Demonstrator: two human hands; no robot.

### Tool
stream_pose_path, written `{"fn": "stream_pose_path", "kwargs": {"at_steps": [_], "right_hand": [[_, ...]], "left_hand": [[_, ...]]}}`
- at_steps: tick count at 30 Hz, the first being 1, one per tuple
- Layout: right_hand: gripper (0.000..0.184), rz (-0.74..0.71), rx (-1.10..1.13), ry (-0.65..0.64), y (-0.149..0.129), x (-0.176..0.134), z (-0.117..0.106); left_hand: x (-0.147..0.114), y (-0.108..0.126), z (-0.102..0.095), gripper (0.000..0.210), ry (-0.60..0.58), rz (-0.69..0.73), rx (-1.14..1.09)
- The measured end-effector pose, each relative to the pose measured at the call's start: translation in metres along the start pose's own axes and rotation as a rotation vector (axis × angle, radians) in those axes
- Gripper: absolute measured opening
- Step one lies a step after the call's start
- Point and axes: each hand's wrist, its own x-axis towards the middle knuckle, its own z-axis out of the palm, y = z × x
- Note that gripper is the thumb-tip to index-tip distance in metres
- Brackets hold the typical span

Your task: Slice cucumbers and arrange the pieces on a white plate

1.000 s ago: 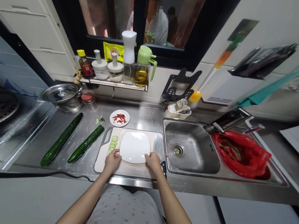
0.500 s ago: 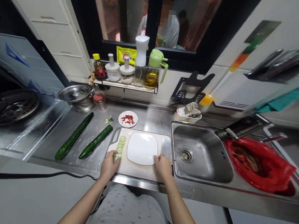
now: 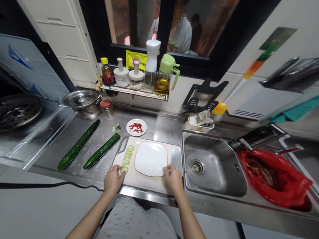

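Observation:
A white, rounded-square plate (image 3: 151, 158) lies on a pale cutting board (image 3: 135, 181). My right hand (image 3: 174, 180) pinches the plate's right edge near its front corner. Just beyond that hand, a knife blade (image 3: 176, 156) lies flat along the board's right side; its handle is hidden under the hand. On the left of the board, several overlapping cucumber slices (image 3: 128, 155) form a row. At the row's near end, my left hand (image 3: 114, 180) rests on the board edge, thumb and fingers apart around the last slice. Two whole-looking cucumbers, one longer (image 3: 78, 146) and one shorter (image 3: 101, 152), lie to the left.
Behind the board sit a small plate of chopped red pieces (image 3: 136, 127) and some cucumber scraps (image 3: 116, 128). A lidded pot (image 3: 82, 103) and a red-lidded jar (image 3: 107, 108) stand back left. The sink (image 3: 215, 166) and a red plastic bag (image 3: 275, 180) are right. Seasonings line a wall rack (image 3: 135, 91).
My left hand has drawn back slightly toward me and left, showing more of the nearest cucumber slices. My right hand stays at the plate's edge. The view has shifted a little.

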Motion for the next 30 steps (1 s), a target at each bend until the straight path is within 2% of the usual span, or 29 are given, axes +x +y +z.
{"fn": "stream_pose_path", "kwargs": {"at_steps": [4, 11, 18, 24, 30], "right_hand": [[0.028, -0.012, -0.001, -0.002, -0.003, -0.003, 0.0], [0.028, -0.071, 0.04, 0.018, -0.01, -0.004, -0.01], [0.029, -0.113, 0.093, 0.03, -0.019, -0.002, -0.016], [0.029, -0.179, 0.103, 0.016, -0.016, -0.002, -0.008], [0.028, -0.176, 0.081, 0.009, -0.017, 0.0, -0.005]], "left_hand": [[-0.003, 0.003, -0.003, 0.013, -0.003, -0.038, -0.071], [0.0, 0.004, -0.017, 0.019, 0.0, -0.119, -0.284], [0.006, 0.006, -0.019, 0.023, -0.066, -0.123, -0.175], [0.0, 0.01, -0.019, 0.024, -0.057, -0.016, 0.057], [-0.002, 0.006, -0.018, 0.029, -0.052, 0.049, 0.024]]}}
